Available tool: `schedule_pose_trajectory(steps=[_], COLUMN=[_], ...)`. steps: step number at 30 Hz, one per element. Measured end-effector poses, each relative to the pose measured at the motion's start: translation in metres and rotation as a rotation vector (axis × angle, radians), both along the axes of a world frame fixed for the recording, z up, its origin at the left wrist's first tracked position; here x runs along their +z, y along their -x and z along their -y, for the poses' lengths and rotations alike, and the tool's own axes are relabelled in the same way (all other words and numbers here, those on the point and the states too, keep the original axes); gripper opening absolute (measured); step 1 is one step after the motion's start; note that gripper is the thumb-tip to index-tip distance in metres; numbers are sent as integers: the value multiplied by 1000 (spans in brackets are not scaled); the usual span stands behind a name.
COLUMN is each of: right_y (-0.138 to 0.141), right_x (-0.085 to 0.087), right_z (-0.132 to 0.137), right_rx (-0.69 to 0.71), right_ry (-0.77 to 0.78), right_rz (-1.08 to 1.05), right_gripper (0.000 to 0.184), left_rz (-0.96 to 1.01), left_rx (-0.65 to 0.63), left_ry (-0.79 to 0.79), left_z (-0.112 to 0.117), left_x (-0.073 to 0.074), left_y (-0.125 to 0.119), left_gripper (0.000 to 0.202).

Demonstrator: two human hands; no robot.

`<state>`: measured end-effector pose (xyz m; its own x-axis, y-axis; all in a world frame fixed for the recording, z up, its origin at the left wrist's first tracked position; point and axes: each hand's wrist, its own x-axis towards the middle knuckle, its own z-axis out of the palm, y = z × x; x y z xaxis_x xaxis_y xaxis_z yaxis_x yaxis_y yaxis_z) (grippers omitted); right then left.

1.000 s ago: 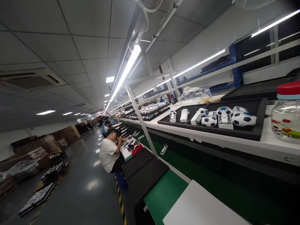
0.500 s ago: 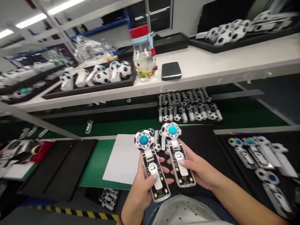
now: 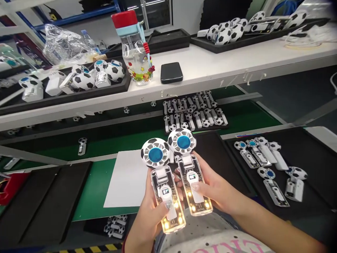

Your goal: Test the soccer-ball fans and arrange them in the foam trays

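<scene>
I hold two football-patterned handheld fans side by side in front of me. My left hand (image 3: 152,214) grips the left fan (image 3: 161,175) by its clear handle, thumb on the white button. My right hand (image 3: 216,191) grips the right fan (image 3: 187,165) the same way, thumb on its button. Both fan heads are white and black with a blue hub. Yellow lights glow at the bottom of both handles and small displays are lit.
A black tray (image 3: 310,151) at right holds several more fans. Another batch (image 3: 193,114) lies on the green belt (image 3: 105,144). The white shelf (image 3: 210,70) above carries trays of fans, a red-lidded bottle (image 3: 133,49) and a black phone (image 3: 171,72). A white sheet (image 3: 129,179) lies on the bench.
A second ago my view was down the factory aisle; it swung onto the bench. In the last half second both fans rose slightly and their handle lights came on.
</scene>
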<state>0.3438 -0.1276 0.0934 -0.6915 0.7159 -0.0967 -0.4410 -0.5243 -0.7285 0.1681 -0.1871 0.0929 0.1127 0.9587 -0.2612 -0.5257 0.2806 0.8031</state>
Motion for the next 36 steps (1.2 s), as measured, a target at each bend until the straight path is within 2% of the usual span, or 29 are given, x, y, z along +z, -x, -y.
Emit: schedule_pose_trajectory(steps=[7, 13, 16, 20, 26, 36], right_y=[-1, -3, -1, 1, 0, 2], right_x=[4, 2, 4, 7, 7, 4], right_z=[4, 3, 2, 2, 4, 7], right_rx=[-39, -67, -52, -28, -41, -32], right_ry=[-49, -39, -20, 7, -12, 19], right_rz=[45, 65, 12, -23, 39, -42], right_gripper=[75, 78, 80, 85, 86, 84], left_rz=[-42, -43, 29, 80, 29, 32], left_rx=[12, 16, 16, 23, 26, -27], left_ry=[30, 37, 29, 26, -3, 67], left_z=[-1, -3, -4, -6, -5, -6], left_x=[9, 0, -3, -2, -2, -3], left_y=[-2, -1, -2, -4, -1, 1], left_gripper=[76, 80, 84, 84, 78, 89])
